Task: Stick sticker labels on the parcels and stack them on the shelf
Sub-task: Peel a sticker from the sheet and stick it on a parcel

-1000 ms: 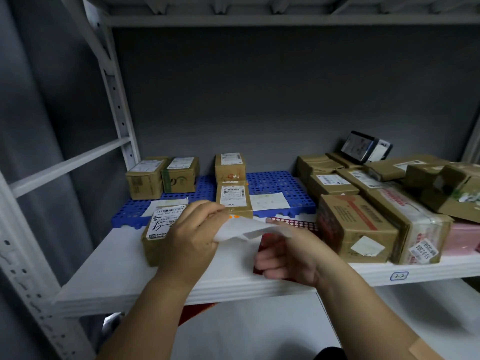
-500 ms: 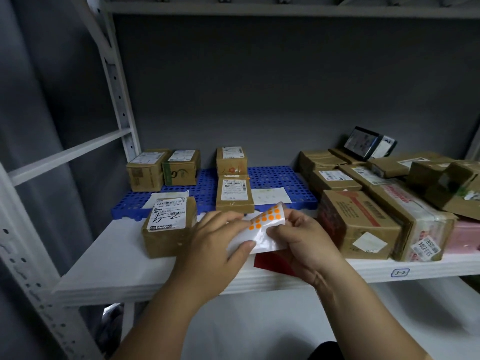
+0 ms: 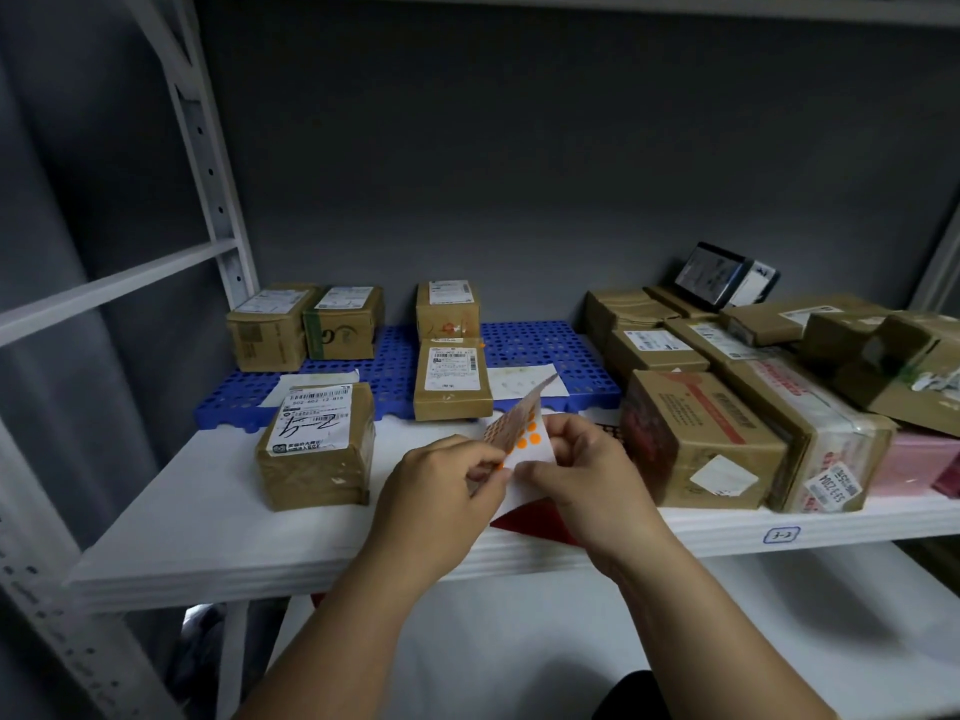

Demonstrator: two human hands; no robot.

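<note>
White shelf (image 3: 171, 532) w/ grey wall behind fills the frame; brown parcels sit on a blue mat (image 3: 540, 350) at centre and piled at right. Nearest parcel (image 3: 317, 444), left of centre, has a scribbled label on top. Both hands meet at lower centre: right hand (image 3: 587, 475) pinches the sticker sheet (image 3: 524, 439) of orange dots, left hand (image 3: 441, 491) has fingertips closed on its edge, prob. peeling one dot. Risks: dot could curl & stick to a finger, or tear if pulled fast; the bent sheet could crease. Can't tell if a dot is free yet.
</note>
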